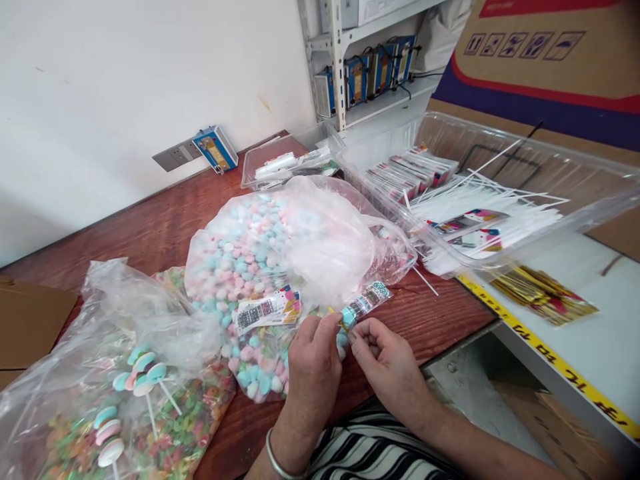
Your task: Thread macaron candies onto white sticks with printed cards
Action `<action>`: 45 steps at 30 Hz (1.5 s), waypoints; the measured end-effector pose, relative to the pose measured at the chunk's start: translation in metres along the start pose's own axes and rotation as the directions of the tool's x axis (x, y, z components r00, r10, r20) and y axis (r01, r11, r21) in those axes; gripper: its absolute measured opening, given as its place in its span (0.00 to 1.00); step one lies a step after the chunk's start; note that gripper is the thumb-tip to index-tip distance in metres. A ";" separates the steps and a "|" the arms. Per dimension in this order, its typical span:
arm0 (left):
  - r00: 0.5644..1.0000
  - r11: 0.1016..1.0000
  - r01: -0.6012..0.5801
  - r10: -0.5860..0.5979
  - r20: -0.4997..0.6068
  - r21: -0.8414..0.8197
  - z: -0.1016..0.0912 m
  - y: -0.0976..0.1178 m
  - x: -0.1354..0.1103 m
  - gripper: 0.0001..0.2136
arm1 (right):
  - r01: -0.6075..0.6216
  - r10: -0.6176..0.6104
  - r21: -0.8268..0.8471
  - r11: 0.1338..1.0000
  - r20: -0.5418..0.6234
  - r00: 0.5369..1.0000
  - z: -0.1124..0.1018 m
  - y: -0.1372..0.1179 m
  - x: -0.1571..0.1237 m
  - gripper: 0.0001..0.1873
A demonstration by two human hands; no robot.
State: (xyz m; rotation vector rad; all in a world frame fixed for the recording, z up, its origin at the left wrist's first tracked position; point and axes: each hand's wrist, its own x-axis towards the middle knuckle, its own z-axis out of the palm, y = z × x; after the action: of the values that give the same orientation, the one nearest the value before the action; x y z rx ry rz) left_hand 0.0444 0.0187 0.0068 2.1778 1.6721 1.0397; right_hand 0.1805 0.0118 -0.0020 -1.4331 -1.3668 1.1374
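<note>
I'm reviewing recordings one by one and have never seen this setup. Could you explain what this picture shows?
There is no machine: the single picture comes from a camera on a person's head, looking forward and down. The person's bare left hand and bare right hand meet, fingertips pinching a thin gold tie at a small clear printed plastic packet.

On the reddish-brown wooden table lie a large translucent plastic bag of pink, blue and white sweets and, left of it, a clear plastic bag of multicoloured sweets, topped by pastel stacked sweets on white sticks. To the right, a clear plastic tray holds thin white sticks.
</note>
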 end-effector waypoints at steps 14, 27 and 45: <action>0.656 -0.208 0.565 -0.473 0.588 -0.798 0.017 0.010 0.008 0.10 | 0.240 -0.236 -0.125 0.963 0.043 0.971 -0.005 0.006 0.015 0.10; 0.988 0.963 0.148 -0.152 0.002 -0.223 0.016 -0.001 -0.002 0.11 | 0.139 -0.149 0.140 0.980 0.063 0.987 -0.005 -0.002 0.019 0.07; 0.907 0.599 0.379 -0.391 0.156 -0.705 0.014 0.002 0.000 0.07 | -0.232 0.089 0.609 0.758 0.256 0.963 -0.003 -0.013 0.022 0.14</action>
State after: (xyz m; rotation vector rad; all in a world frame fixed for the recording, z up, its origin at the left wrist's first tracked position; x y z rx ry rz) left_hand 0.0549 0.0210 -0.0019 1.2215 1.3033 1.2861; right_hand 0.1799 0.0349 0.0095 -0.9512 -0.8519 1.7093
